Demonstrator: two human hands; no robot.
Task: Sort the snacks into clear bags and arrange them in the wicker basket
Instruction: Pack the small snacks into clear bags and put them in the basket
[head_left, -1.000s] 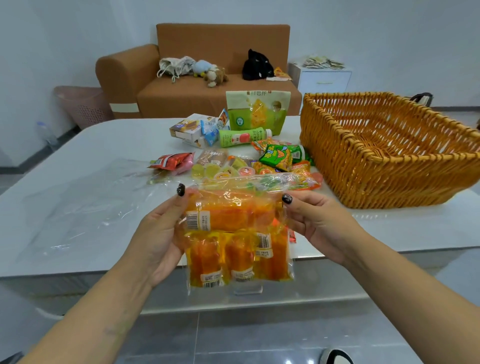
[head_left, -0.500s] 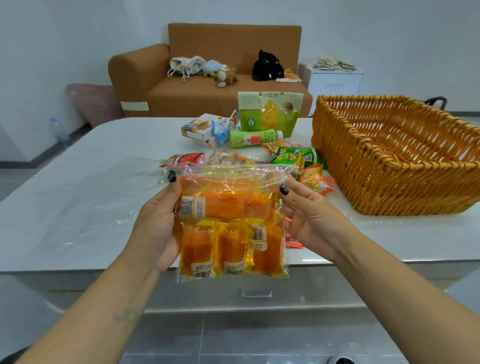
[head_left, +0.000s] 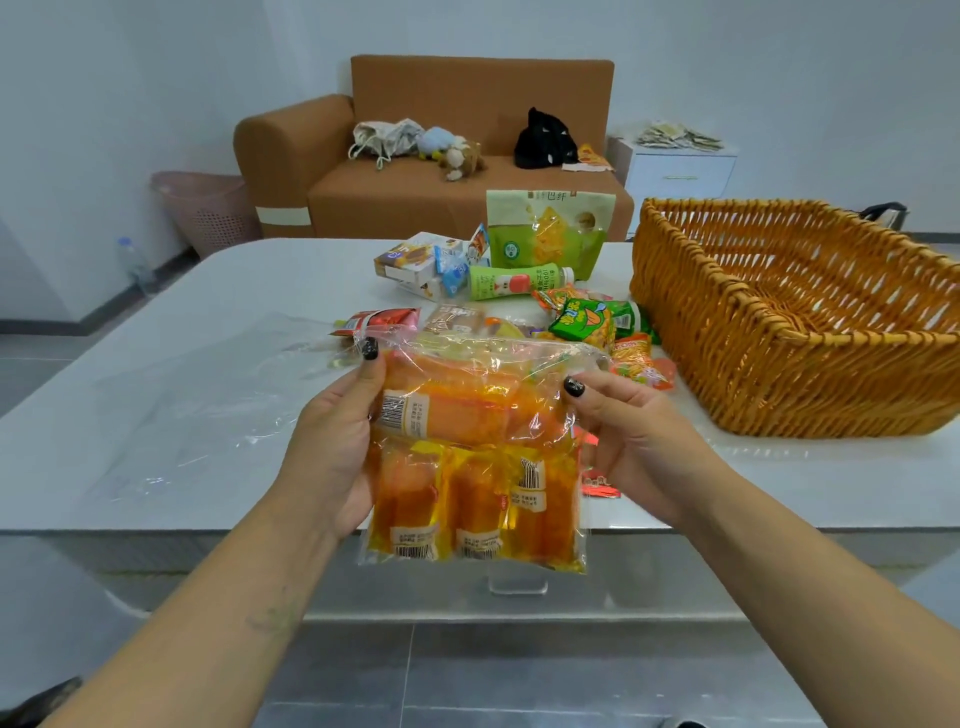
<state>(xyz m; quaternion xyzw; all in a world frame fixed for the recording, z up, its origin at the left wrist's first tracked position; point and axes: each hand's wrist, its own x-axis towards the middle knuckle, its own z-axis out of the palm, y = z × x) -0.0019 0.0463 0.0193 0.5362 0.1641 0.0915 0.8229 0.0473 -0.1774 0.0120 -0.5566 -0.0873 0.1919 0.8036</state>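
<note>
Up front in the head view, the clear bag (head_left: 475, 457) hangs over the near edge of the tabletop (head_left: 218, 364), held upright between both hands. It carries orange snack packs (head_left: 467, 499): one lies crosswise on top, three stand side by side below. The left hand (head_left: 332, 447) grasps the bag's left side, its thumb up near the top corner; the right hand (head_left: 628, 436) pinches the right side just under the mouth. Each grip is closed on the bag, and the mouth looks unsealed, its film loose and crumpled.

Farther back, loose snacks (head_left: 587, 325) lie in a heap mid-table, with a green bottle (head_left: 511, 283) on its side and a green pouch (head_left: 545, 234) standing behind it. A second clear bag (head_left: 182, 415) lies flat to the left. The wicker basket (head_left: 779, 374) sits to the right, well apart from the held bag, and seems to hold nothing yet.

Judging the risk: if the bag tips while the mouth is open, the crosswise pack could slide out. The film is slick and thin, so a one-sided grip during the carry to the basket may let it sag or slip. Swinging right could also brush the heap and push packets off the edge
</note>
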